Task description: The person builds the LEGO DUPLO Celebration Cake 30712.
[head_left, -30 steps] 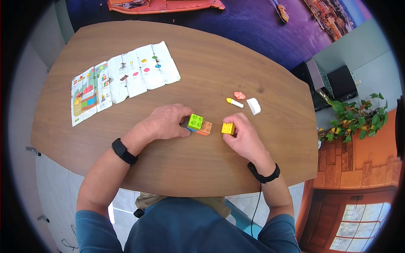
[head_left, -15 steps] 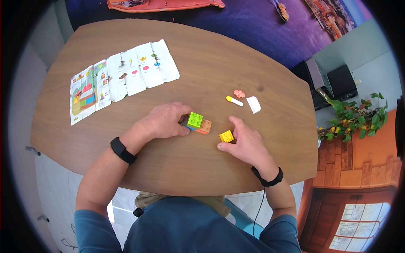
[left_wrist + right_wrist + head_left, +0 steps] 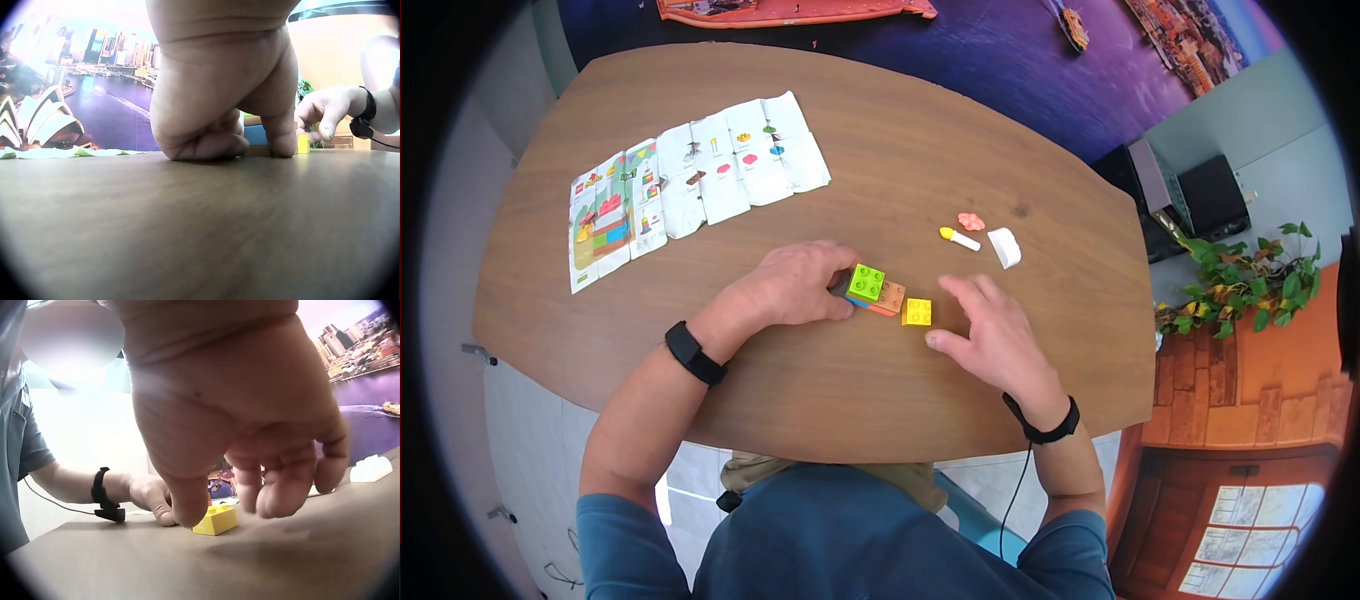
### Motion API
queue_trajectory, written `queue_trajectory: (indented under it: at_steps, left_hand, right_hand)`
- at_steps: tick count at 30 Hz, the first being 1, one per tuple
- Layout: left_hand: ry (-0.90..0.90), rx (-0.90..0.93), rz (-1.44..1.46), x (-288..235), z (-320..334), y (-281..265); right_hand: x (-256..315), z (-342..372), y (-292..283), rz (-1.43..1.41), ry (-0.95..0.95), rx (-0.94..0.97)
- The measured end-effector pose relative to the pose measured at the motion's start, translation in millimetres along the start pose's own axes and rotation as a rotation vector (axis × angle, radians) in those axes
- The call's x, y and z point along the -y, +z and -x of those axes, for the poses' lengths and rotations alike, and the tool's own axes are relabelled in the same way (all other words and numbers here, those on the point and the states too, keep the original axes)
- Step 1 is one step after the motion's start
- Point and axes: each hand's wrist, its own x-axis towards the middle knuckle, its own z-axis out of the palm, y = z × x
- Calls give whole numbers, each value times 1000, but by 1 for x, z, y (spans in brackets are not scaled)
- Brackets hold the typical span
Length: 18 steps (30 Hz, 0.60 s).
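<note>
My left hand (image 3: 798, 285) holds the left end of a small stack of toy building bricks, thumb on the near side and fingers on the far side. A bright green brick (image 3: 867, 282) sits on top, with a brown brick (image 3: 892, 296) beside it one level down. Blue (image 3: 255, 135) and red show underneath; the stack's left end is hidden by the hand. Just right of the stack, a yellow brick (image 3: 918, 312) rests on the table, studs up. My right hand (image 3: 992, 335) is to its right, thumb and fingers spread apart, holding nothing.
Beyond the right hand lie a white candle piece with a yellow tip (image 3: 960, 239), a pink flower-shaped piece (image 3: 971, 222) and a white curved brick (image 3: 1004, 248). An unfolded instruction sheet (image 3: 700, 190) covers part of the table (image 3: 880, 130) at the far left.
The yellow brick, earlier pinched in my right hand, was turned, let go and now stands further left, close to the stack. My right hand has opened and drawn back rightward. The left hand stays put.
</note>
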Motion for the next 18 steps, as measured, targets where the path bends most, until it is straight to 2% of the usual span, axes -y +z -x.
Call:
queue_trajectory:
  at_steps: [2, 6, 8, 9, 11, 12, 14, 18]
  left_hand:
    - [10, -7, 1, 2, 0, 1]
    - [2, -27, 9, 3, 0, 2]
    - [-4, -21, 4, 3, 0, 2]
    - [-3, -10, -2, 2, 0, 1]
    - [-6, -1, -4, 1, -1, 1]
    - [-9, 6, -6, 0, -2, 0]
    - [-10, 22, -11, -1, -1, -1]
    - [-10, 34, -16, -1, -1, -2]
  right_hand:
    - [-7, -9, 10, -174, -208, -88]
    - [-8, -21, 23, -98, -271, 4]
    - [-4, -21, 24, -127, -148, 49]
    - [-1, -20, 22, -130, -148, 50]
    - [10, -18, 8, -108, 56, 190]
    - [9, -16, 8, -108, 57, 191]
    - [5, -9, 9, -3, -108, 19]
    - [-5, -11, 17, -111, -259, -24]
